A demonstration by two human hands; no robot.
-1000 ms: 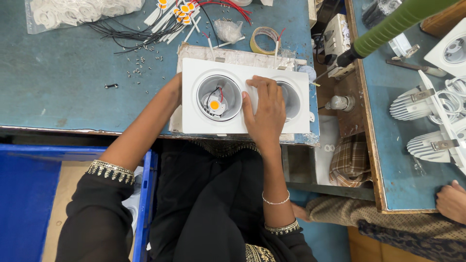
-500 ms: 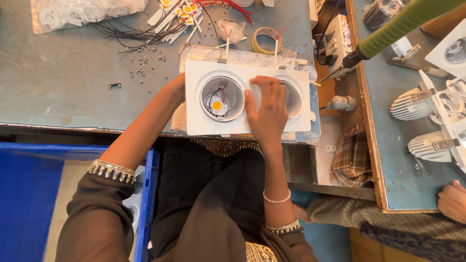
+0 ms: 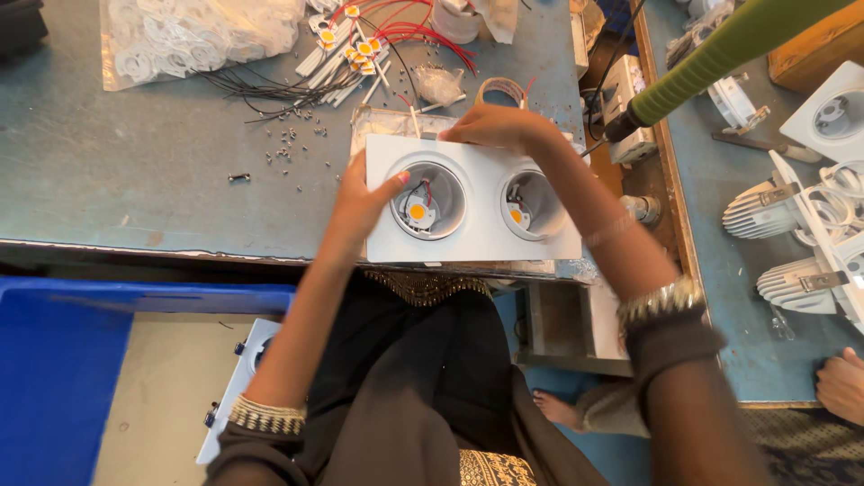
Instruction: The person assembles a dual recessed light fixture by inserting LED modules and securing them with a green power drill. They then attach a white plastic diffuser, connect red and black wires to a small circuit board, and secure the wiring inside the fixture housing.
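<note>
Nearest, the left hand (image 3: 360, 202) grips the near-left edge of a white twin downlight housing (image 3: 472, 202), thumb hooked into its left round opening. Just beyond, the right hand (image 3: 495, 126) closes over the housing's far edge, fingers curled on the rim. This looks like steadying or turning the fitting during assembly. Past the right hand lie loose red-wired LED chips (image 3: 360, 40) and small screws (image 3: 292, 144).

Both hands, left hand (image 3: 360, 202) and right hand (image 3: 495, 126), grip a white twin downlight housing (image 3: 477, 229).
</note>
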